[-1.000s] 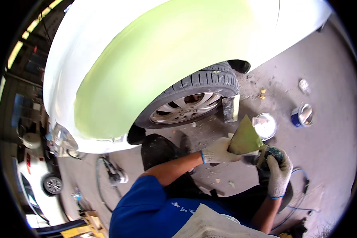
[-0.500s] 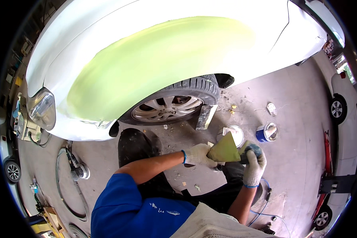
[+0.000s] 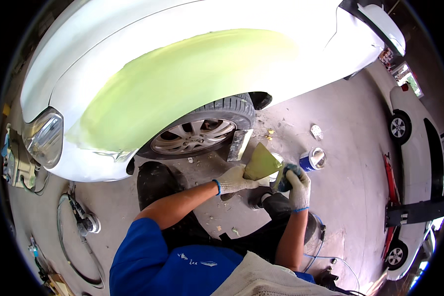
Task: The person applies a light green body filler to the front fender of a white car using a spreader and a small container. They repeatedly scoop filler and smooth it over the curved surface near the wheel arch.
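Observation:
My left hand [image 3: 233,180], in a white knit glove, grips a flat flared plate [image 3: 262,163] smeared with yellow-green putty, its face tilted up. My right hand [image 3: 299,190], gloved too, is closed around a dark bluish putty spreader [image 3: 283,178] with a yellow-green edge. The spreader is close beside the plate; contact between them cannot be made out. Ahead is the white car's fender [image 3: 301,66], with a broad yellow-green putty patch [image 3: 182,81] above the wheel [image 3: 195,137]. An open can [image 3: 275,172] is partly hidden behind the plate.
A blue can [image 3: 308,162] stands open on the floor at right, with a white lump [image 3: 316,131] beyond it. A smeared board [image 3: 240,145] leans by the tyre. At left lies a sander [image 3: 88,223] with its hose; a blue cable [image 3: 320,246] runs near my right knee.
The view has shifted, so the car and floor items sit further left. Both hands still hold the plate and spreader close together; the plate now stands slightly apart from the spreader's edge.

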The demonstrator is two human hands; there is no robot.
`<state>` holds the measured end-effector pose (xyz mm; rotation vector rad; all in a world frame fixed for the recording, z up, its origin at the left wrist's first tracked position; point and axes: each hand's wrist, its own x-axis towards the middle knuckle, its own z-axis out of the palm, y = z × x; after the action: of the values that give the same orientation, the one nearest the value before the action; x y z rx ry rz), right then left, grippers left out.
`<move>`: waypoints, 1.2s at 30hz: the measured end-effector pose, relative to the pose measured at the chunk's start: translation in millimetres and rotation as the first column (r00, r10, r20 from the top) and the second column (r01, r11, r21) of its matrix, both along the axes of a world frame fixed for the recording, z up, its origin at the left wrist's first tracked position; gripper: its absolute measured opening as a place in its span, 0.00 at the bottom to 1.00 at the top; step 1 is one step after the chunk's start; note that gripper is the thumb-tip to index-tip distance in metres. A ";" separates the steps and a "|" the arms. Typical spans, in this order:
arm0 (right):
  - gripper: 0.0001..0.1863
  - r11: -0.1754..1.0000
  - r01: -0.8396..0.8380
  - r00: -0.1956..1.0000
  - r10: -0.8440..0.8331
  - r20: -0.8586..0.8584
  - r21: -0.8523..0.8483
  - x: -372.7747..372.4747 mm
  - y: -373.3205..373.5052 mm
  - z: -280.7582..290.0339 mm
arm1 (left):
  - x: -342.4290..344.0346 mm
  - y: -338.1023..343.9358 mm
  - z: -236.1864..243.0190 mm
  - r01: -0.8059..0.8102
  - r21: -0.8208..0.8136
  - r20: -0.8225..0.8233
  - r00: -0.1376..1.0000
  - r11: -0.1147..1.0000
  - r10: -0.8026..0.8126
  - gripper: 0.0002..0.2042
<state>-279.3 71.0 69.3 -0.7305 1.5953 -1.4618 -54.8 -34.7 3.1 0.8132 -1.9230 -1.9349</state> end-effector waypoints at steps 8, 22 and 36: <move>0.21 0.894 0.272 0.923 -0.137 0.360 -0.356 -55.2 -109.4 63.4 | 0.2 1.5 -4.5 -0.001 -0.146 0.085 0.996 0.989 0.014 0.18; 0.18 0.757 0.311 0.927 -0.376 0.008 -0.575 49.7 -280.4 187.2 | 6.5 -3.1 -14.4 0.020 -0.242 0.067 0.998 0.970 -0.004 0.25; 0.16 0.724 0.186 0.915 -0.374 -0.151 -0.665 119.5 -262.0 209.1 | 19.6 0.3 -5.0 0.016 -0.238 0.012 1.000 0.971 -0.013 0.21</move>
<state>-159.8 -191.0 278.4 -1.1541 1.4371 -2.2759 -35.2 -34.4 -1.9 0.7422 -2.1202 -1.6662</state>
